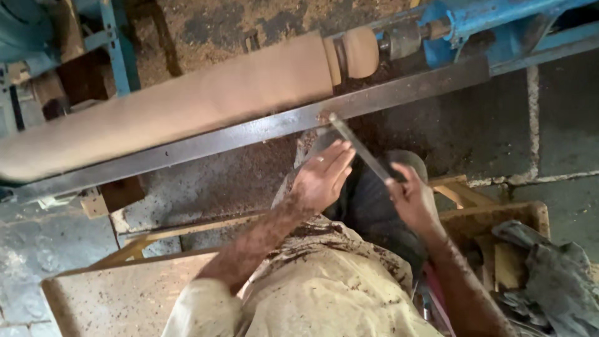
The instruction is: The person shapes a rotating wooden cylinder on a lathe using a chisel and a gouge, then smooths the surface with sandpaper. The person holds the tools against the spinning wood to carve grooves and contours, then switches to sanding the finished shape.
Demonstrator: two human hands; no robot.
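Wooden spindle (187, 100) lies on the lathe (474, 25); right hand (412, 200) grips a chisel (359, 146) – tip apparently on the steel rest (249, 131); left hand (321, 178) hovers, fingers together.

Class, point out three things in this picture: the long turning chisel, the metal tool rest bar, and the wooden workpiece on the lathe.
Turning chisel (360, 147), head view, middle of its blade.
Tool rest bar (249, 130), head view, bare top face.
Wooden workpiece (187, 103), head view, middle of its long cylinder.

the person wears a cream shirt (324, 293) with sleeves rolled up above the elbows, its front flecked with dark sawdust; both forearms are dusted with shavings.
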